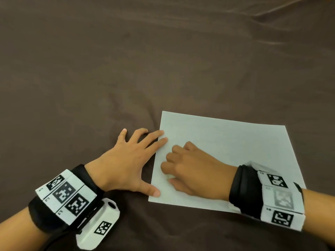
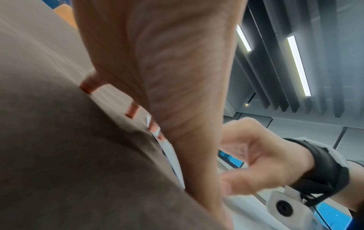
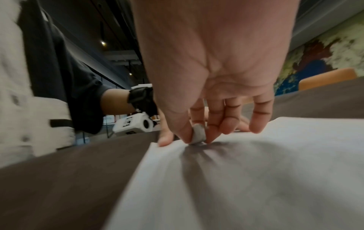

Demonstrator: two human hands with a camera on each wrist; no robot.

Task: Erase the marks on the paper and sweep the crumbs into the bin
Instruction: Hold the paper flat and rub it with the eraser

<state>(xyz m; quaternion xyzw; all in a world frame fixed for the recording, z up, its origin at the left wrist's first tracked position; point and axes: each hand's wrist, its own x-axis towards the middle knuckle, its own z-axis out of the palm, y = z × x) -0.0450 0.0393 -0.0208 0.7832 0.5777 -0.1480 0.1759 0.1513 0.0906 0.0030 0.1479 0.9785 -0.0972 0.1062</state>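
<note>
- Paper (image 1: 235, 151): one white sheet, flat on the brown cloth (image 1: 126, 60) that covers the counter, lying at a slight angle; marks on it too faint to make out.
- Left hand (image 1: 125, 160): palm down, fingers (image 1: 159, 141) straight and spread; two fingertips and the thumb tip rest on the sheet's left edge, the other fingers on the cloth.
- Right hand (image 1: 195, 171): knuckles up over the sheet's left part, fingers curled; thumb and forefinger pinch a small grey-white eraser (image 3: 198, 134) whose lower end touches the paper.
- Wristbands (image 1: 67, 194): black straps on both wrists with white panels of square black-and-white code patterns; the small lettering beside them is not legible.
</note>
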